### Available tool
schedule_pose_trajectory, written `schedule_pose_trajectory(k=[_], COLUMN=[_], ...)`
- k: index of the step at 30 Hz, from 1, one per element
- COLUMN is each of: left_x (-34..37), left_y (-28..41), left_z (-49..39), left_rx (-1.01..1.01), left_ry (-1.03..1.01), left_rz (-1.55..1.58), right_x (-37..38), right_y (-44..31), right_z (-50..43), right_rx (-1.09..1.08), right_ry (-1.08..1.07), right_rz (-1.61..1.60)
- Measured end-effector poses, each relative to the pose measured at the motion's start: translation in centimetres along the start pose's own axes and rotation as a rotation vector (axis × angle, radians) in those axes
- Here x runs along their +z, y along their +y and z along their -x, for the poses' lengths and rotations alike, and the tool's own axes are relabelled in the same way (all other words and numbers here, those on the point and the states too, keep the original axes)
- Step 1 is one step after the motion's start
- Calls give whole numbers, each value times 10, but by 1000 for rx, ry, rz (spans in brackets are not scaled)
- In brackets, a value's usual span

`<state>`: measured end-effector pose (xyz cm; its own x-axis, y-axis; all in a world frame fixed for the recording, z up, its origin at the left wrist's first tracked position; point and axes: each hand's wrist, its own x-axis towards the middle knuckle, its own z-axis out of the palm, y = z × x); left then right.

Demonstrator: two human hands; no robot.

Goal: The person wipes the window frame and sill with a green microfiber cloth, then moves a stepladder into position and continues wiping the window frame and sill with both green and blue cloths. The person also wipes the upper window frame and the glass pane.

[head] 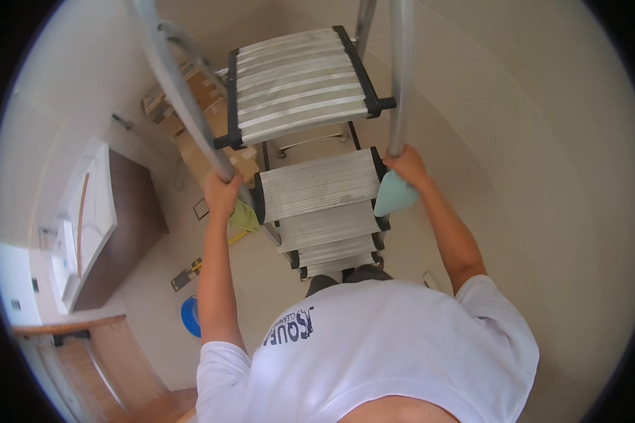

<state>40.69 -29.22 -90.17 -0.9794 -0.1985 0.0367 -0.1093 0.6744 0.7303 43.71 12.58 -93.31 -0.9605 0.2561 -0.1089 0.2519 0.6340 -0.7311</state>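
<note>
An aluminium stepladder stands before me, its ribbed top platform above several treads. My left hand is wrapped around the left side rail. A yellow-green cloth hangs at that hand, beside the upper tread. On the other side, my right hand grips the right side rail. Below its palm hangs a pale teal cloth; the fingers partly hide how it is held. My feet are hidden below my white shirt, close to the lowest treads.
Flattened cardboard lies on the floor behind the ladder. To the left are a dark vanity cabinet with a white top, a blue bucket and a flat black-and-yellow tool. A pale wall rises at the right.
</note>
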Motion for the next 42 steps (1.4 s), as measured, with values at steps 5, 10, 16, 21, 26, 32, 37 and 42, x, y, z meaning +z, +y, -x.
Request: schedule_pose_trajectory(k=[5,10,16,21,26,32,37,42], left_x=[-2,-11,5,16,19,12,7,8], left_y=[-8,-16,-42,-65,-61,-45,-49,-44], left_z=[2,7,-9,-16,-4,13,21,27], left_rx=[19,43,102,29,-39,-118,-101,-21], left_ry=[-81,-163,-235,-315,-192,-93,-113,-172], left_rz=[97,128,18,99,21,-56,-18,85], right_x=[-2,-1,22,33,38,34,30,38], right_y=[-2,-12,-10,1,4,3,0,5], right_z=[-11,-13,-12,-18,-28,-15,-18,-34], right_rx=[44,37,127,253,248,152,153,152], right_ry=[-90,-96,37,-79,-108,-33,-95,-69], right_rz=[-51,-37,271,338,364,174,213,263])
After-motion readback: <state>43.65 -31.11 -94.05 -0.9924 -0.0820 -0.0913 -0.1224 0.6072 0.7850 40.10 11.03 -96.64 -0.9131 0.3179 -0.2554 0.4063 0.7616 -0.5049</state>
